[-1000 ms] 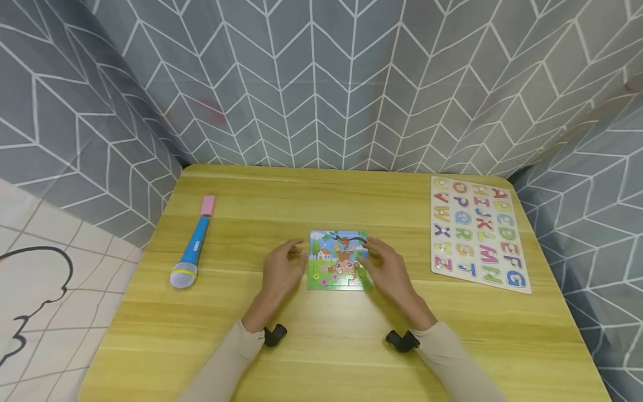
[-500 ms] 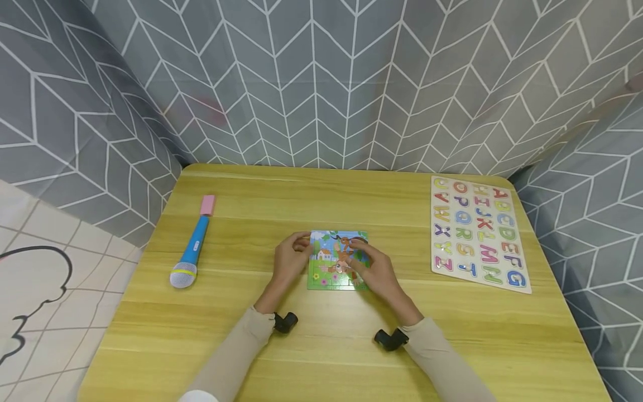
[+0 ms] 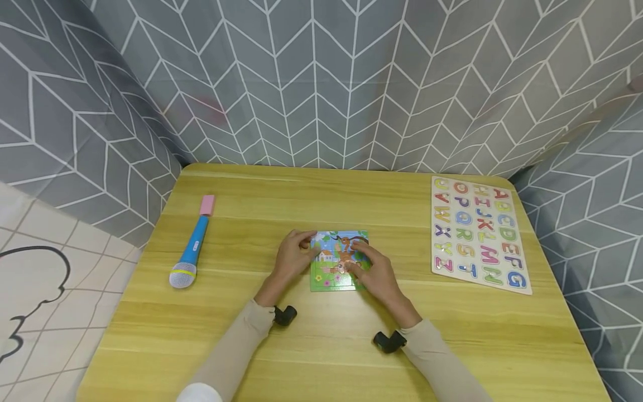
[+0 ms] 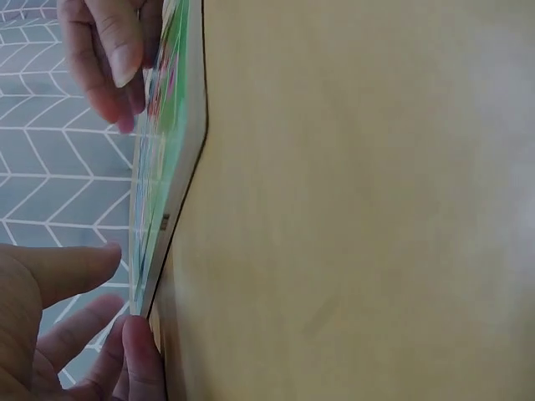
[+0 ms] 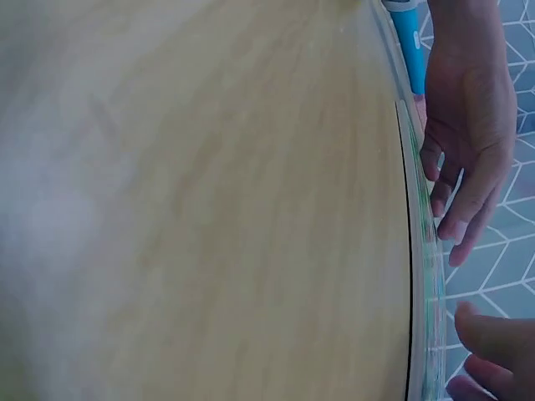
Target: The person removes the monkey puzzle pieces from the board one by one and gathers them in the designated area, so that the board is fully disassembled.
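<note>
A square jigsaw puzzle (image 3: 329,276) with a monkey picture lies flat near the middle of the table. My left hand (image 3: 292,257) is at its left side. In the left wrist view, the fingertips (image 4: 140,334) touch the puzzle's corner while the thumb (image 4: 79,271) stands apart above the surface. My right hand (image 3: 378,273) is over the puzzle's right part, fingers loosely bent and covering some of the picture. From the right wrist view, the right thumb (image 5: 489,334) is raised beside the puzzle's face (image 5: 432,292).
On the left of the wooden table (image 3: 241,346) lies a blue toy microphone (image 3: 195,245) with a pink end. An alphabet board (image 3: 479,234) with coloured letters lies at the right. A grey patterned curtain (image 3: 331,84) hangs behind the table.
Both hands have come inward: the left to the puzzle's left edge, the right further over its picture. The puzzle's lower left corner has shifted slightly right.
</note>
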### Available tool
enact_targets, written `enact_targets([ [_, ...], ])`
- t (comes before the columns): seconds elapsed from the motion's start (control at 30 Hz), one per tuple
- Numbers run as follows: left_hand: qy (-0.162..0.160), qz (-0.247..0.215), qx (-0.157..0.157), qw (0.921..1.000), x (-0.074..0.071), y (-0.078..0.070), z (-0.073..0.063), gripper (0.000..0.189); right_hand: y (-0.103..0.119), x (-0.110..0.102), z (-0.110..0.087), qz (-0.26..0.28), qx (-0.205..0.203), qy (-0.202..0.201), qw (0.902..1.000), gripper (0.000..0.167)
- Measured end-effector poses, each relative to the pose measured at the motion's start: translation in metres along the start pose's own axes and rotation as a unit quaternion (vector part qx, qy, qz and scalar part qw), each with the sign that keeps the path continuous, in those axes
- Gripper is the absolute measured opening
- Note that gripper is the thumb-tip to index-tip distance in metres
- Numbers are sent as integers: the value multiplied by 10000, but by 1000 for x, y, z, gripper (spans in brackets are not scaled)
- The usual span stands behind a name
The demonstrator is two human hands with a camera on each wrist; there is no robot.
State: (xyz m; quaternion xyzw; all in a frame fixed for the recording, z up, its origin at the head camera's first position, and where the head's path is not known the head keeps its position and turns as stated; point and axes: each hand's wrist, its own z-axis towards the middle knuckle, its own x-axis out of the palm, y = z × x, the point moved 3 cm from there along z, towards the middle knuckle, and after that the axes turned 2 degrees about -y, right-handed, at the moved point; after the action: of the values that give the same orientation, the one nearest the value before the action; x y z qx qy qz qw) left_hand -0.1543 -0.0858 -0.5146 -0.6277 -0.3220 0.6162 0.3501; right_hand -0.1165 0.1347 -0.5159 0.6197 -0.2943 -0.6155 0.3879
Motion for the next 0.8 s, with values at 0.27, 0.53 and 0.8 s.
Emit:
enact_targets([
  [0.27, 122, 341, 53, 9993, -1, -1, 2, 44, -2, 3, -2, -346, -141, 137, 9992, 61],
  [0.53, 191, 551, -4, 9983, 1, -2, 4, 45, -1, 2, -3, -402, -172, 179, 9989, 62],
  [0.8, 100, 660, -103, 9977, 2, -4, 5, 41, -5, 4, -3, -395, -176, 291, 9986, 67],
])
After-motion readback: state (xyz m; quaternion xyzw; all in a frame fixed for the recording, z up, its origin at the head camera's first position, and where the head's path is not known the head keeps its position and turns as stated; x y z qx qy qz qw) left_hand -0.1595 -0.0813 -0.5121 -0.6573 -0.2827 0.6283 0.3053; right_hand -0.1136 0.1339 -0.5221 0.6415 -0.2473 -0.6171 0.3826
